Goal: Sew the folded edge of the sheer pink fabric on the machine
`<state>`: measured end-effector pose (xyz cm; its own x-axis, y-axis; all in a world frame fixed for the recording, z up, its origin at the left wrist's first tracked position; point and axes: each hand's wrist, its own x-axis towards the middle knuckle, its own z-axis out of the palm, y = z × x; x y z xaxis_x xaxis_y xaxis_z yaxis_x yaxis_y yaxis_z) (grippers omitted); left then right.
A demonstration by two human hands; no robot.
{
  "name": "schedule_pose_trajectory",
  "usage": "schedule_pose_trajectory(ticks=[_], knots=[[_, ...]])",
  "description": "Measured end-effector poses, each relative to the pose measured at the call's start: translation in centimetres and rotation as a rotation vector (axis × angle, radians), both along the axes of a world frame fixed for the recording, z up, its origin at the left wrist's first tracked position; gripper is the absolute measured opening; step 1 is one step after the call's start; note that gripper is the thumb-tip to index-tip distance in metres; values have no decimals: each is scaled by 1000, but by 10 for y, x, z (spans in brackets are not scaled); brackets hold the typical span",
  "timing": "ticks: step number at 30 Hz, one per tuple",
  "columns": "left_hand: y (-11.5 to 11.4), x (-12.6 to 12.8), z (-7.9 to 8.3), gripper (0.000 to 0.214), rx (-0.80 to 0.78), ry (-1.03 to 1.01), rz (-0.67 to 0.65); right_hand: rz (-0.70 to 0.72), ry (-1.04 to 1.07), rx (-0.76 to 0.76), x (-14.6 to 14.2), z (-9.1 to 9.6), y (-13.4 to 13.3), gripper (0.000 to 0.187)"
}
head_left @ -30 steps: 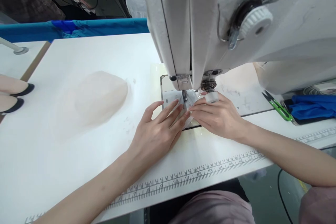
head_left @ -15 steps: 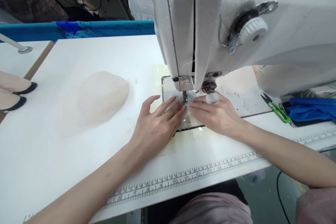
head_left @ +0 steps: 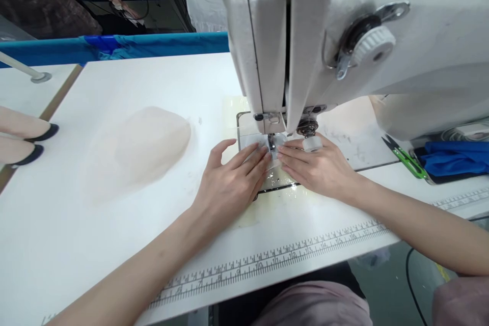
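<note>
Under the needle and presser foot [head_left: 271, 141] of a white sewing machine [head_left: 263, 46] lies a small sheer whitish piece of fabric [head_left: 250, 140], partly covered by my fingers. My left hand [head_left: 235, 178] rests palm down on the left of the foot, fingers stretched out and thumb apart, its fingertips on the fabric. On the other side my right hand [head_left: 317, 165] lies low with its fingers extended side by side, tips close to the foot; its thumb is not clear. The metal needle plate [head_left: 280, 179] shows between and below the hands.
A sheer beige piece [head_left: 153, 137] lies flat on the white table [head_left: 114, 244] at left. Two beige rounded things with black ends [head_left: 34, 155] sit at the left edge. Green thread snips [head_left: 408, 160] and blue cloth [head_left: 454, 158] lie at right. A printed ruler [head_left: 267, 264] runs along the front.
The whole view has shifted slightly, so things appear a little further right and lower. Both hands stay in nearly the same place beside the presser foot.
</note>
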<state>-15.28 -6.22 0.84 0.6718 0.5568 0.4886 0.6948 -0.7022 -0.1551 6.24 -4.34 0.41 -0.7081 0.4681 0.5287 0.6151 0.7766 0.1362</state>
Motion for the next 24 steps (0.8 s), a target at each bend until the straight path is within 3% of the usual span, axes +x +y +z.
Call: schedule_pose_trajectory(ticks=[13, 24], knots=[[6, -1, -3, 28, -67, -59, -14, -27, 1, 39, -2, 0, 4, 22], [6, -1, -1, 25, -18, -7, -8, -60, -26, 43, -1, -4, 5, 25]])
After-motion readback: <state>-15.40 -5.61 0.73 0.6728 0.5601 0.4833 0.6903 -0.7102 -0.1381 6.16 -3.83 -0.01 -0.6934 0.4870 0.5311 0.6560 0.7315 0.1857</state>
